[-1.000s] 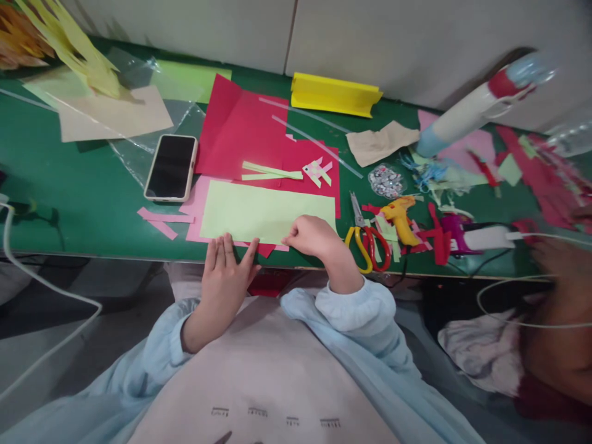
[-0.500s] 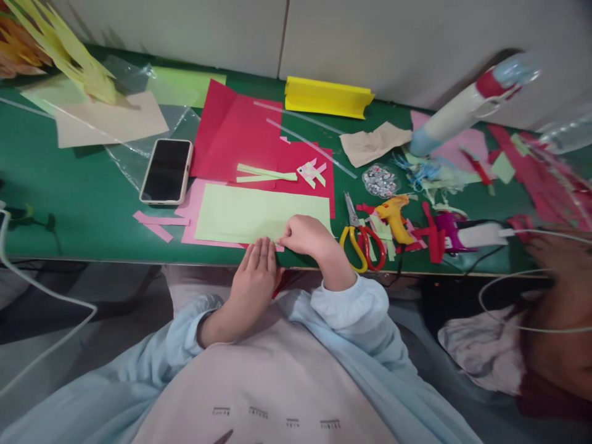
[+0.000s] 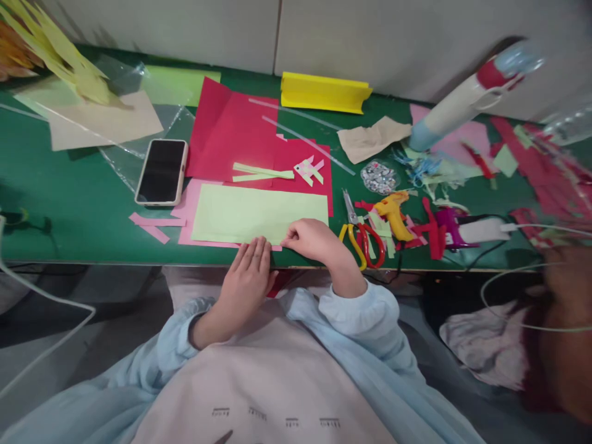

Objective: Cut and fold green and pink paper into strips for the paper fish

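Note:
A light green sheet of paper (image 3: 259, 213) lies lengthwise near the table's front edge, over a pink sheet (image 3: 185, 225). My left hand (image 3: 247, 274) rests with straight fingers on the sheet's near edge. Just right of it, my right hand (image 3: 312, 239) is closed in a pinch at that same edge. Beyond the sheet are green paper strips (image 3: 263, 172) and a small pink-and-green paper fish (image 3: 309, 169), both on red paper (image 3: 231, 132). Scissors (image 3: 361, 237) with yellow and red handles lie right of my right hand.
A phone (image 3: 161, 172) and pink strips (image 3: 155, 225) lie left. On the right are a yellow glue gun (image 3: 395, 216), a bag of small beads (image 3: 379, 177), paper scraps and a tilted bottle (image 3: 476, 92). A yellow folded piece (image 3: 324, 94) stands at the back. Another person's arm (image 3: 571, 290) shows far right.
My hands have moved slightly apart along the near edge of the green sheet, the left one leftward and the right one rightward. The view has shifted a little.

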The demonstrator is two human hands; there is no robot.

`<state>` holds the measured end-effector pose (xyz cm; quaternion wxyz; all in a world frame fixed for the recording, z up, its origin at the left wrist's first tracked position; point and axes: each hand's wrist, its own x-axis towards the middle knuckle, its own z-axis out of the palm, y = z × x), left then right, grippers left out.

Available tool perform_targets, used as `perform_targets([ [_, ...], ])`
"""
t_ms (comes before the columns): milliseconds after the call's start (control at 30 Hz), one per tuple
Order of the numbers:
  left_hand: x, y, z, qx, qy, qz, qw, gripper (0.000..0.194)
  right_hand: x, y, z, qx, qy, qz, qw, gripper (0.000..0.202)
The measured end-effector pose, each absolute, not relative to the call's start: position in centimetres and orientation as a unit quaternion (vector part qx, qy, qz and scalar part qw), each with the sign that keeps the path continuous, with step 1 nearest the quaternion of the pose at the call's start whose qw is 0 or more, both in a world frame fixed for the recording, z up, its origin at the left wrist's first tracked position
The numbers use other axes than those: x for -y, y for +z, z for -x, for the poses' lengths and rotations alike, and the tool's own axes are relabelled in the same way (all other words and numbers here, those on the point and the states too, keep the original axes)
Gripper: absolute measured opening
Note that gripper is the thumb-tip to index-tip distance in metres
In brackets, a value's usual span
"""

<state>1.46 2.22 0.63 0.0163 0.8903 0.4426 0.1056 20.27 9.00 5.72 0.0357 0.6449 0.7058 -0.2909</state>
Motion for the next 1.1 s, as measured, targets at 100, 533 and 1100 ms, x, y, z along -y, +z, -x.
perform_targets([
  [100, -2.6, 0.4, 0.1, -0.474, 0.132, -0.871, 0.006, 0.052, -9.0, 5.7, -20.2, -0.707, -0.293, -0.643, 0.038, 0.017],
  [533, -3.1, 0.4, 2.6, -0.551, 0.106, -0.827, -0.018, 0.057, -8.3, 5.6, -18.8, -0.707, -0.294, -0.642, 0.038, 0.024],
  [1100, -2.3, 2.3, 1.5, -0.511, 0.061, -0.857, -0.002, 0.055, -6.9, 5.0, -20.8, -0.669, -0.282, -0.688, 0.019, 0.021],
])
